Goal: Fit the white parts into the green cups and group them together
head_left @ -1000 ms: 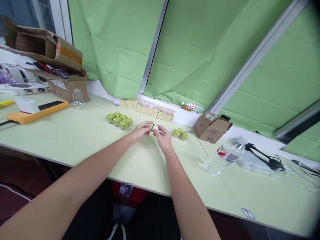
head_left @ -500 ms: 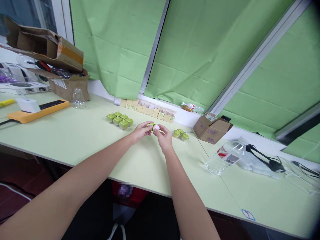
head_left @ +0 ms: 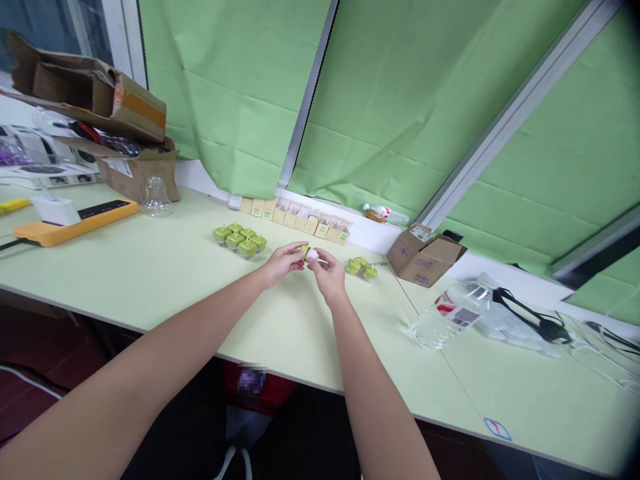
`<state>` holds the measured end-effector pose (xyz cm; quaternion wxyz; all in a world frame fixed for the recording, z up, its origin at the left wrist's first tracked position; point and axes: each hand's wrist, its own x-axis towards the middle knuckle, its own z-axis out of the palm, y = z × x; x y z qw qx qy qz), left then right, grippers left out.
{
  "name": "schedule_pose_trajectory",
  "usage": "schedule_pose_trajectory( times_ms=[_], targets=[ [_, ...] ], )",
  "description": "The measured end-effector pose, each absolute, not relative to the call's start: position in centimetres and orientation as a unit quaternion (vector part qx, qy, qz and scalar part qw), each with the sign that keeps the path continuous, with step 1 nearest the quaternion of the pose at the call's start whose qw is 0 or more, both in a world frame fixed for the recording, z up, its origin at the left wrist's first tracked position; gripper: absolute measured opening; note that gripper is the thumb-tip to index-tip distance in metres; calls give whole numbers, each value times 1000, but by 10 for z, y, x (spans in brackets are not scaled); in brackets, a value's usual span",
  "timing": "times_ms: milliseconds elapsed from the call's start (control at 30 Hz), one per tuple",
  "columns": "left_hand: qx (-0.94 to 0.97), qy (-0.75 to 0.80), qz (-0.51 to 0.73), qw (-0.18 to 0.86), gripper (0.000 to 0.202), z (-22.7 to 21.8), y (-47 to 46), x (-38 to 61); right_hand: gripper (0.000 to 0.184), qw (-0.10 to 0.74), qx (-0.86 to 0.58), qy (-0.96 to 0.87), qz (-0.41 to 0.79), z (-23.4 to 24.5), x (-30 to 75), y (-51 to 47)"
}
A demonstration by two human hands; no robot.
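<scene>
Mostly, my own fingers cover the small piece between my hands, so its full shape and how its parts join are hard to make out. What shows is a green part (head_left: 304, 251) on the left and a pale pinkish part (head_left: 313, 255) just beside it on the right. My left hand (head_left: 281, 265) pinches the green part, and my right hand (head_left: 329, 275) grips the pale part between thumb and fingers; whether the two parts are fastened together I cannot tell. The piece sits right between my fingertips, above the bench (head_left: 280, 333).

Near my left hand, a little beyond it, stands a cluster of green-topped clear cups (head_left: 247, 247), several tops partly hiding one another. Just right of my right hand is a smaller group of the same kind (head_left: 369, 272), too small to count surely. Beyond both hands runs a row of little tan boxes (head_left: 301, 220) along the wall. Farther to the right are a cardboard box (head_left: 425, 260) and, nearer me, a clear bottle (head_left: 453, 312) lying on its side. Well left of my hands lies an orange power strip (head_left: 75, 225), its cable cut off by the picture's edge.
</scene>
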<state>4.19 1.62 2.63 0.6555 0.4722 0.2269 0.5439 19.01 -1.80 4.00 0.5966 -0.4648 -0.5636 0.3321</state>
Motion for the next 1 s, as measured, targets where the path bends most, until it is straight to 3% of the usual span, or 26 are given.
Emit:
schedule_pose_trajectory(
  times_ms=[1000],
  targets=[
    [445, 187, 548, 683, 47, 34, 12, 40, 45, 618, -430, -545, 369, 46, 191, -21]
  ],
)
